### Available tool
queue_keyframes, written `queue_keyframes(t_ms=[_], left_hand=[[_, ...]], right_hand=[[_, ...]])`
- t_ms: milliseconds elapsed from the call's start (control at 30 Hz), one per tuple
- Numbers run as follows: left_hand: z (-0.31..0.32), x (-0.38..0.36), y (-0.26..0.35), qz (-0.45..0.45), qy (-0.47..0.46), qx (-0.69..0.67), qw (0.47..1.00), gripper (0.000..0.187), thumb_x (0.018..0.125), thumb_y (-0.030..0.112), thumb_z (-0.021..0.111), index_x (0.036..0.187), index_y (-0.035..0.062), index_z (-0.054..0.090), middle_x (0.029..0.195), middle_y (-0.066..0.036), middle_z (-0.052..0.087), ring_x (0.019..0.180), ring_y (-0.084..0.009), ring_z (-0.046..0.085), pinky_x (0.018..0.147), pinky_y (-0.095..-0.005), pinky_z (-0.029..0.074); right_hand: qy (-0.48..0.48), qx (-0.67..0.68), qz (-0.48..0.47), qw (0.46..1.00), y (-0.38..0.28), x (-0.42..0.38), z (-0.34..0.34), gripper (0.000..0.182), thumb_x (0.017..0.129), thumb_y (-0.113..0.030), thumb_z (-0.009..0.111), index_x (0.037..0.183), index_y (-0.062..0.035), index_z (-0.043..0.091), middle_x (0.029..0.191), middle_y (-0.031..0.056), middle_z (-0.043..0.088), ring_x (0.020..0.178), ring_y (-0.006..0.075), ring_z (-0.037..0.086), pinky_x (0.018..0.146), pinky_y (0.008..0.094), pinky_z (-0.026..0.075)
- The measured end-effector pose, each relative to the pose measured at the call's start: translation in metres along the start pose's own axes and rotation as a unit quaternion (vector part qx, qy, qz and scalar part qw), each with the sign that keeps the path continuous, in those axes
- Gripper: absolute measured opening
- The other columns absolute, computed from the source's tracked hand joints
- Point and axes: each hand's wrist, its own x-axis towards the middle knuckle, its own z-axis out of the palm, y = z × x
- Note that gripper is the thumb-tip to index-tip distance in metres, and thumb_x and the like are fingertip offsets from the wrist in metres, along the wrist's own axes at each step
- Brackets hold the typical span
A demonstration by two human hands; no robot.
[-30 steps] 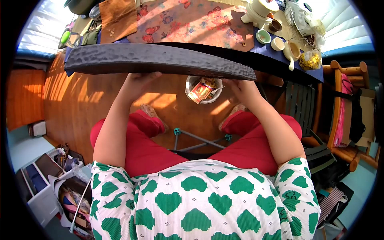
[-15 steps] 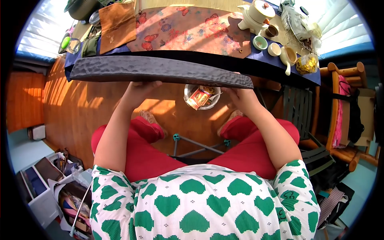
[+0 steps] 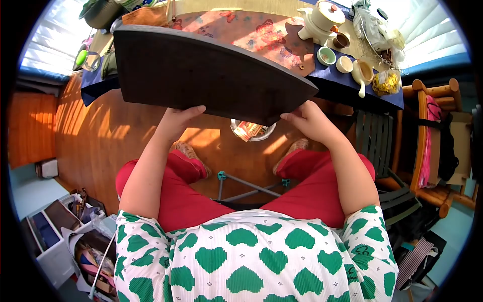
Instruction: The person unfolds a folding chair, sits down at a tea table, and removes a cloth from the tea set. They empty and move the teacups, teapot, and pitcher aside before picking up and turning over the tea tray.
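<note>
A large black slab-like board (image 3: 201, 73) is held up in front of me, its smooth dark face tilted toward me. My left hand (image 3: 180, 120) grips its lower edge, thumb lying along the near side and fingers hidden behind. At the board's right corner, my right hand (image 3: 311, 122) is closed on the edge with the thumb in front. Beyond the board, a table mat (image 3: 246, 35) with butterfly patterns lies partly covered from view. Below the board, a bin (image 3: 269, 134) with packaging in it stands on the floor, its top partly hidden.
On the table's right side are a white teapot (image 3: 327, 15), a green cup (image 3: 326, 55), a cream cup (image 3: 344, 64), a handled pot (image 3: 361, 75) and a jar of yellow pieces (image 3: 387, 82). A slatted dark chair (image 3: 373, 141) stands at right, storage boxes (image 3: 55, 246) at lower left.
The board has tipped so its flat dark face shows instead of its rough, hammered-looking edge. Its left end has risen, covering more of the mat. Both hands have stayed on it.
</note>
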Motion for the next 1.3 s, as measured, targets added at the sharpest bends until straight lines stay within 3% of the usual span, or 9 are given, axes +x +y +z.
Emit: queue_keyframes(t_ms=[300, 467, 567, 667, 800, 1033, 1167, 1233, 1300], left_hand=[[-0.026, 0.011, -0.017, -0.038, -0.128, -0.245, 0.960, 0.036, 0.088, 0.011, 0.060, 0.122, -0.0007, 0.061, 0.116, -0.008, 0.069, 0.108, -0.0237, 0.065, 0.101, -0.0378, 0.049], [0.023, -0.005, 0.028, -0.035, -0.061, -0.326, 0.943, 0.030, 0.091, 0.015, 0.053, 0.113, -0.0021, 0.065, 0.118, -0.013, 0.070, 0.111, -0.0241, 0.066, 0.101, -0.0403, 0.052], [0.021, -0.006, 0.027, -0.047, -0.081, -0.406, 0.909, 0.039, 0.092, 0.015, 0.052, 0.127, -0.0017, 0.057, 0.127, -0.013, 0.065, 0.118, -0.0268, 0.063, 0.102, -0.0423, 0.052], [0.017, -0.001, 0.025, -0.053, -0.062, -0.425, 0.901, 0.039, 0.093, 0.013, 0.051, 0.128, -0.0023, 0.056, 0.129, -0.014, 0.064, 0.119, -0.0274, 0.063, 0.101, -0.0429, 0.053], [0.009, 0.002, 0.023, -0.043, -0.043, -0.385, 0.921, 0.037, 0.093, 0.012, 0.050, 0.125, -0.0040, 0.058, 0.128, -0.015, 0.065, 0.117, -0.0279, 0.064, 0.101, -0.0429, 0.052], [0.021, -0.012, 0.038, -0.028, -0.020, -0.336, 0.941, 0.030, 0.093, 0.013, 0.050, 0.111, -0.0045, 0.066, 0.113, -0.015, 0.071, 0.106, -0.0263, 0.069, 0.100, -0.0416, 0.053], [0.022, -0.019, 0.039, -0.035, -0.055, -0.357, 0.932, 0.030, 0.093, 0.013, 0.049, 0.108, -0.0061, 0.068, 0.113, -0.016, 0.071, 0.108, -0.0276, 0.068, 0.101, -0.0429, 0.051], [0.025, -0.021, 0.039, -0.036, -0.049, -0.346, 0.936, 0.031, 0.093, 0.014, 0.049, 0.105, -0.0067, 0.069, 0.111, -0.016, 0.072, 0.107, -0.0270, 0.068, 0.098, -0.0418, 0.052], [0.021, -0.019, 0.032, -0.038, -0.043, -0.338, 0.940, 0.031, 0.093, 0.013, 0.049, 0.105, -0.0070, 0.069, 0.110, -0.016, 0.072, 0.105, -0.0267, 0.068, 0.097, -0.0416, 0.052]], right_hand=[[-0.075, 0.219, -0.034, 0.972, -0.007, 0.012, -0.019, 0.049, 0.098, -0.009, 0.061, 0.142, 0.0006, 0.040, 0.130, 0.0074, 0.058, 0.116, 0.0156, 0.057, 0.099, 0.0332, 0.047], [-0.073, 0.251, -0.061, 0.963, -0.013, 0.021, -0.025, 0.042, 0.103, -0.016, 0.055, 0.139, 0.0010, 0.044, 0.113, 0.0096, 0.066, 0.096, 0.0175, 0.065, 0.089, 0.0320, 0.051], [0.015, 0.274, -0.045, 0.961, -0.012, 0.024, -0.038, 0.032, 0.103, -0.018, 0.053, 0.127, 0.0021, 0.058, 0.094, 0.0080, 0.070, 0.088, 0.0158, 0.066, 0.084, 0.0299, 0.052], [0.301, -0.140, -0.058, 0.942, -0.011, 0.041, -0.040, 0.017, 0.094, -0.011, 0.065, 0.109, -0.0044, 0.071, 0.100, 0.0113, 0.072, 0.087, 0.0180, 0.068, 0.080, 0.0302, 0.054], [0.348, -0.321, -0.204, 0.857, 0.031, 0.066, -0.040, 0.020, 0.085, -0.005, 0.071, 0.105, -0.0052, 0.072, 0.106, 0.0143, 0.072, 0.097, 0.0319, 0.068, 0.084, 0.0366, 0.055], [0.343, -0.369, -0.205, 0.839, 0.046, 0.079, -0.040, 0.013, 0.083, -0.004, 0.071, 0.096, -0.0034, 0.074, 0.101, 0.0127, 0.073, 0.094, 0.0289, 0.068, 0.084, 0.0360, 0.055], [0.348, -0.323, -0.176, 0.862, 0.040, 0.077, -0.042, 0.013, 0.082, -0.002, 0.071, 0.094, -0.0043, 0.075, 0.097, 0.0114, 0.073, 0.090, 0.0280, 0.068, 0.082, 0.0340, 0.055], [0.338, -0.113, -0.102, 0.929, 0.031, 0.074, -0.040, 0.015, 0.087, -0.002, 0.069, 0.101, -0.0004, 0.073, 0.093, 0.0093, 0.073, 0.092, 0.0228, 0.070, 0.081, 0.0310, 0.054], [0.304, 0.171, -0.029, 0.937, 0.021, 0.071, -0.042, 0.019, 0.091, -0.002, 0.067, 0.109, 0.0021, 0.070, 0.097, 0.0086, 0.072, 0.094, 0.0206, 0.070, 0.081, 0.0298, 0.054]])
